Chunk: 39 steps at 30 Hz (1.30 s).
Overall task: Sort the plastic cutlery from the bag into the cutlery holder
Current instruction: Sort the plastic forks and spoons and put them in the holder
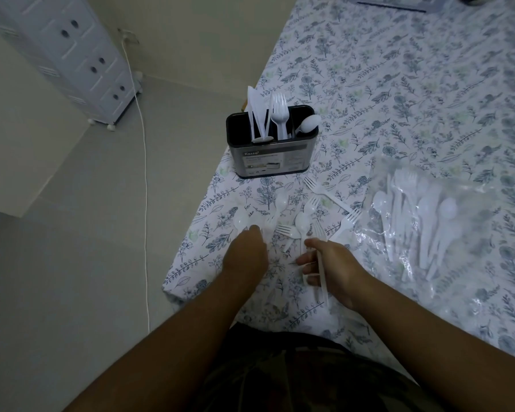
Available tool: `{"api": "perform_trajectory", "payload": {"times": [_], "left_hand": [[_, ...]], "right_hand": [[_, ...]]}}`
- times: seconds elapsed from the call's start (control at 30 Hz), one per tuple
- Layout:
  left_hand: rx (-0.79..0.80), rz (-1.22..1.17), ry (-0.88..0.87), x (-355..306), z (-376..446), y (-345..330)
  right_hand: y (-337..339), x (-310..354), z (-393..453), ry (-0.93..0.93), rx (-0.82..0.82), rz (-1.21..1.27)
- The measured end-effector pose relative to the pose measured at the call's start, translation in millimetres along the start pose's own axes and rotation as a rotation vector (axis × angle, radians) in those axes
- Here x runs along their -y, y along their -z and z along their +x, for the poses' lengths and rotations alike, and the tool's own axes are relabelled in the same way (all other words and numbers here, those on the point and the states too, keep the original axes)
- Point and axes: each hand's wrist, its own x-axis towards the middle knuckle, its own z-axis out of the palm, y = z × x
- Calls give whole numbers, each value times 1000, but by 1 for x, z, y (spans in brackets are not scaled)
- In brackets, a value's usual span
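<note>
Floral-cloth counter [399, 84] above a grey floor [87, 233]. Right hand [336, 266] pinches a thin white fork [321, 269]; left hand [247, 251], fingers straight, touches a spoon [241, 220]. Beyond the grip stands the black holder [271, 156]; right of it, the crinkled clear bag [422, 227]

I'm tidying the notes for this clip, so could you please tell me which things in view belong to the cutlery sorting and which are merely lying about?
Part of the job:
cutlery holder
plastic bag of cutlery
loose forks and spoons
fork held in the right hand
left hand

Just lying about:
white drawer cabinet
white cable
floral tablecloth
</note>
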Motion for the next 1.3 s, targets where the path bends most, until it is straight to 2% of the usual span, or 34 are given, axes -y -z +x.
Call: {"api": "perform_trajectory", "payload": {"times": [0.17, 0.27, 0.4, 0.47, 0.57, 0.73, 0.83, 0.97, 1.1, 1.2, 1.3], "left_hand": [[-15, 23, 32, -4, -2, -1], [-27, -42, 3, -17, -17, 5], [203, -337, -55, -42, -34, 9], [266, -399, -113, -49, -34, 12], [211, -361, -178, -52, -30, 17], [-20, -152, -79, -32, 0, 14], [12, -17, -3, -20, 16, 5], [24, 48, 10, -18, 20, 0], [17, 63, 33, -16, 11, 2], [26, -142, 12, -22, -10, 7], [204, -420, 4, -42, -40, 9]], "right_hand": [[3, -5, 1, -21, 10, 45], [4, -5, 4, 5, 26, 40], [7, -4, 2, -22, 148, 42], [7, -3, -2, -28, 205, 104], [10, -3, -6, 37, 150, 53], [26, -7, -10, 53, 37, -51], [32, -13, -5, 83, 7, -80], [32, -13, -3, -27, 68, 149], [34, -14, 0, -64, 59, 173], [30, -13, 0, -63, 56, 223], [27, -11, -1, -30, 114, 306]]}}
